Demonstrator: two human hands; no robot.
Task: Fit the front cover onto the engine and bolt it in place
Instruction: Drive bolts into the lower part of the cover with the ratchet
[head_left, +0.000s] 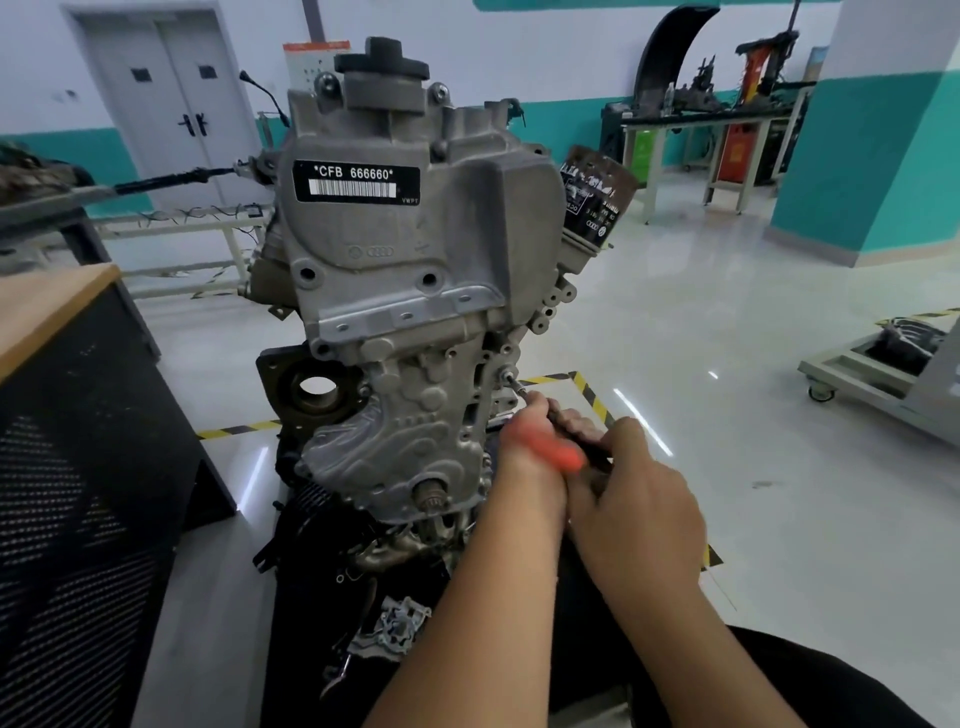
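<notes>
Both hands grip orange-handled driver (558, 453) — tip at ribbed cast-metal front cover (410, 415).

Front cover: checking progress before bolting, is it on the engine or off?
On: the front cover sits against the engine while both hands work a tool at its right edge.

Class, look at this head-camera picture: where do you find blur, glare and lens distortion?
Head view: motion blur smears the orange tool handle gripped by both hands; white glare streaks lie on the glossy floor; wide-angle distortion bends the door and walls; the engine label stays sharp.
</notes>
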